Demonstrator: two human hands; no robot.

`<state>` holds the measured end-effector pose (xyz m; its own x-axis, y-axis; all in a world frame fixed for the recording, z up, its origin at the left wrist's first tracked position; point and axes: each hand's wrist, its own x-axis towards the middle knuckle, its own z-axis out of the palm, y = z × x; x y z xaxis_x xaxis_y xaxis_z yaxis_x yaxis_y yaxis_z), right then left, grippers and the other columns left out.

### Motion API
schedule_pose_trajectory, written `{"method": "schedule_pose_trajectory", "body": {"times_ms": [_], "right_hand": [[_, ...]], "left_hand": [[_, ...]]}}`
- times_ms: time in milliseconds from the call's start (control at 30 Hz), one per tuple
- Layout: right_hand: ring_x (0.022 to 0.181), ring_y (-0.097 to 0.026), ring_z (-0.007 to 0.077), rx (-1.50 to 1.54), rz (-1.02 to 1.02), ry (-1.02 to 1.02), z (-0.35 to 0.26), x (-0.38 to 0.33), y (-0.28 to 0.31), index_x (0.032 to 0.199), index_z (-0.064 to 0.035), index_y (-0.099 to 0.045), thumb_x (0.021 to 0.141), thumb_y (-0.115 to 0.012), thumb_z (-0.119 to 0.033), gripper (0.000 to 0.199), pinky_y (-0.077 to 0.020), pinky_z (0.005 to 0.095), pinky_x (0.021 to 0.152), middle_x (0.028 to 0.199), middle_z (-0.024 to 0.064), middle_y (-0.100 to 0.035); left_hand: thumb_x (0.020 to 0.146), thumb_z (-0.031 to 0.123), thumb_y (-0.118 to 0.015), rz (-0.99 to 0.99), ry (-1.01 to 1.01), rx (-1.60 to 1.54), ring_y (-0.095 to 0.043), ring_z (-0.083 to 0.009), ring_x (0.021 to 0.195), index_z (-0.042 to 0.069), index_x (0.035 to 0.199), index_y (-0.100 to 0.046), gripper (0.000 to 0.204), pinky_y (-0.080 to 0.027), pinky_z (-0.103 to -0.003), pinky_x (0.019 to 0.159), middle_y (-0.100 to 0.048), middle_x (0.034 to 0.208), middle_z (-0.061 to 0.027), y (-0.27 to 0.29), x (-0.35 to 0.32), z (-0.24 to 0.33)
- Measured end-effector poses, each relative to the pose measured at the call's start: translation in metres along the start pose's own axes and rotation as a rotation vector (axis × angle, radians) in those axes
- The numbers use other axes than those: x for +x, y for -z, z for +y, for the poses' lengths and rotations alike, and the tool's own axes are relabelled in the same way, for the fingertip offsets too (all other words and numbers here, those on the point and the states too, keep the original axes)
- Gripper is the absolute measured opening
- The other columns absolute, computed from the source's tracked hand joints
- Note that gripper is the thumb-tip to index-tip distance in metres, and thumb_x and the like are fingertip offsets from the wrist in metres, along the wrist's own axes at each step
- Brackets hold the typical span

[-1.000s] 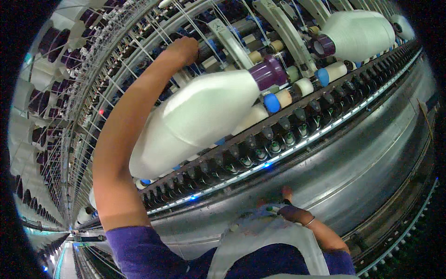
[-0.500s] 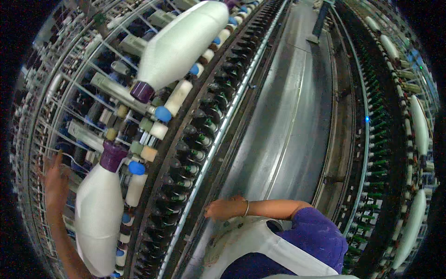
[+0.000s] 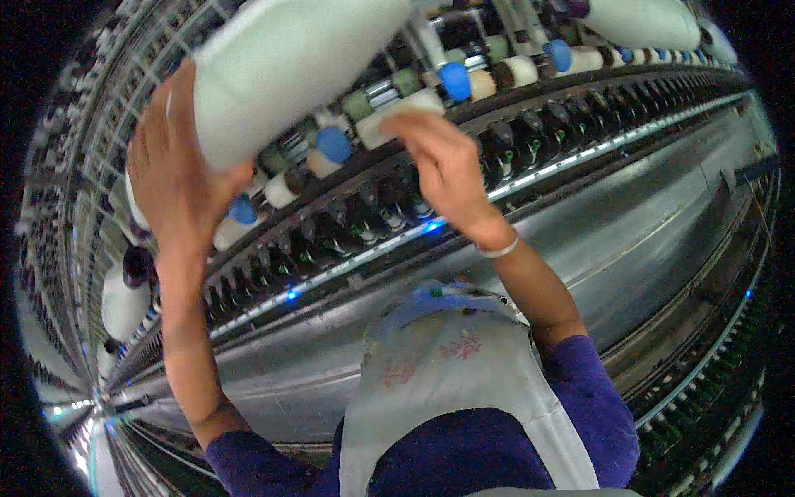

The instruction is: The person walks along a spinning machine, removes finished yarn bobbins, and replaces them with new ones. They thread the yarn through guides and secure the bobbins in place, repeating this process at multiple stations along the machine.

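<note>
Seemingly, left fingers (blurred) touch the bobbin, rollers crowding alongside.

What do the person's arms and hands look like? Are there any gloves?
No gloves: the left hand and right hand are bare. The short sleeves are purple-blue, leaving both forearms uncovered. A thin, pale band circles the right wrist.

A shiny grey floor is stretching beside a pale rail — blue lights are glowing along it — while a dark machine row is curving at lower right, white glare shining lower left
</note>
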<state>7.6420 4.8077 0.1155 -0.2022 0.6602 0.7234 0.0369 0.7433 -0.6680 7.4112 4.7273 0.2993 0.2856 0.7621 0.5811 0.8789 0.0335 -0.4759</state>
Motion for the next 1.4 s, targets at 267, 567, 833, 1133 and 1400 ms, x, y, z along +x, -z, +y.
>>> {"method": "schedule_pose_trajectory", "body": {"times_ms": [267,567,833,1133,1400], "right_hand": [[0.107,-0.059,0.038,-0.407,-0.42,-0.136,0.033,0.099,-0.034,0.115,-0.0158,-0.069,0.072,-0.049,0.004,0.051,-0.0492,0.0421,0.088,0.116,0.0154,-0.065],[0.108,-0.062,0.0334,-0.389,-0.441,-0.325,0.038,0.112,-0.062,0.113,-0.0228,-0.071,0.071,-0.049,-0.008,0.049,-0.0419,0.0461,0.099,0.111,0.0132,-0.068],[0.103,-0.062,0.0365,-0.405,-0.467,-0.17,0.043,0.113,-0.042,0.102,-0.0097,-0.073,0.067,-0.048,-0.002,0.044,-0.0465,0.0414,0.096,0.103,0.0188,-0.069],[0.102,-0.057,0.0391,-0.592,-0.57,0.134,0.062,0.094,-0.039,0.107,-0.0071,-0.068,0.072,-0.056,-0.012,0.036,-0.0471,0.0483,0.088,0.106,0.0187,-0.061],[0.108,-0.055,0.0432,-0.577,-0.618,0.245,0.084,0.069,0.021,0.113,0.0015,-0.063,0.077,-0.049,0.002,0.039,-0.0436,0.0469,0.094,0.113,0.0233,-0.062]], "left_hand": [[0.057,0.025,-0.082,0.145,-0.074,-0.069,-0.055,-0.035,0.117,0.014,0.141,-0.042,0.093,-0.046,-0.044,0.097,-0.056,0.13,-0.0141,-0.007,0.038,-0.033],[0.057,0.025,-0.082,0.157,-0.049,-0.036,-0.056,-0.0336,0.116,0.015,0.139,-0.045,0.09,-0.046,-0.044,0.096,-0.057,0.129,-0.0123,-0.011,0.035,-0.028],[0.058,0.028,-0.083,0.194,-0.08,-0.075,-0.056,-0.0316,0.115,0.017,0.138,-0.046,0.09,-0.046,-0.043,0.097,-0.058,0.127,-0.0118,-0.006,0.036,-0.024],[0.057,0.032,-0.089,0.085,0.001,0.01,-0.049,-0.0375,0.121,0.007,0.139,-0.041,0.099,-0.04,-0.054,0.098,-0.052,0.129,-0.0168,0.002,0.019,-0.016],[0.053,0.034,-0.084,0.162,0.053,-0.108,-0.042,-0.0441,0.128,0.023,0.141,-0.041,0.099,-0.028,-0.072,0.1,-0.046,0.134,-0.0256,0.02,0.001,0.041]]}}
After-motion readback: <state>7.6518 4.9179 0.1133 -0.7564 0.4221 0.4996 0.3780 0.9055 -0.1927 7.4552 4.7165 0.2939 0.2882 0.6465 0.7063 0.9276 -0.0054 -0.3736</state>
